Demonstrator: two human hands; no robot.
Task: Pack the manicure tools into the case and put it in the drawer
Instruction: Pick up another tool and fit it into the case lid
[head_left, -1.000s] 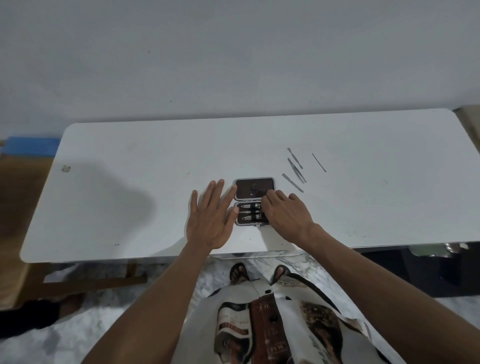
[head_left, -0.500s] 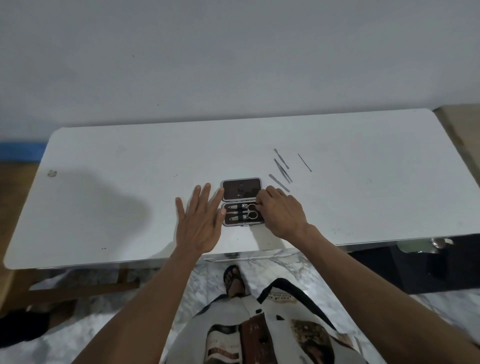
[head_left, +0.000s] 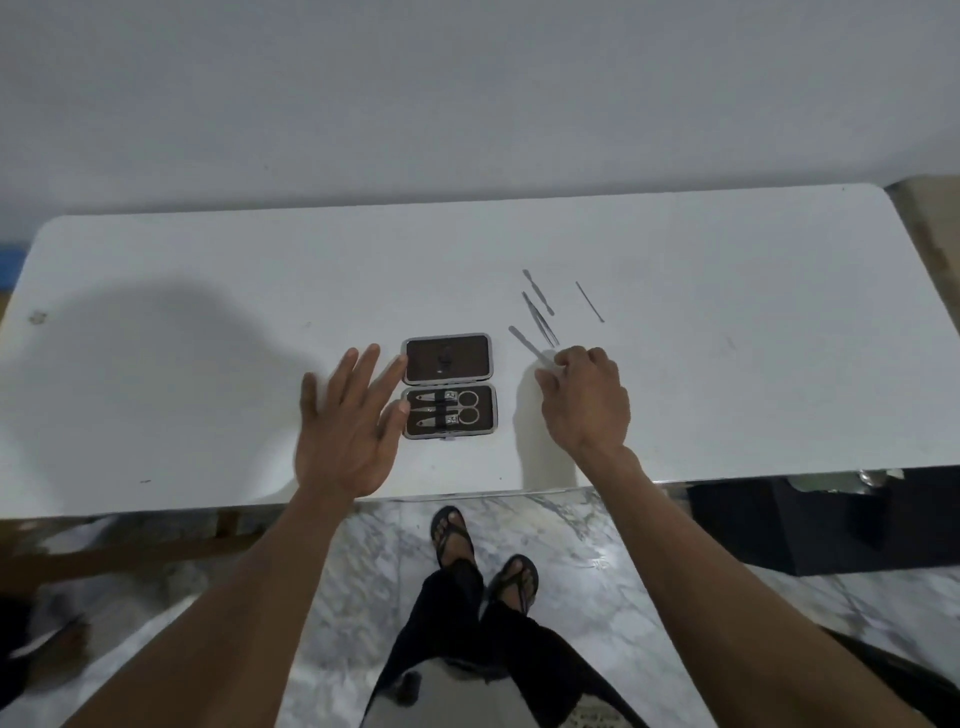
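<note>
At the centre of the frame the case (head_left: 449, 385) is lying open on the white counter (head_left: 727, 374), clippers and scissors strapped inside. It is being touched by the spread, empty left hand (head_left: 345, 426). A flat metal tool (head_left: 530, 347) is being pinched by the right hand (head_left: 584, 400), beside three loose tools (head_left: 540, 317)

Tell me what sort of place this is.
Probably a plain room in a home, though that is a guess. A bare white table stands against a blank pale wall on a marble-patterned floor, and the person wears open sandals, which suggests indoors and informal.
</note>
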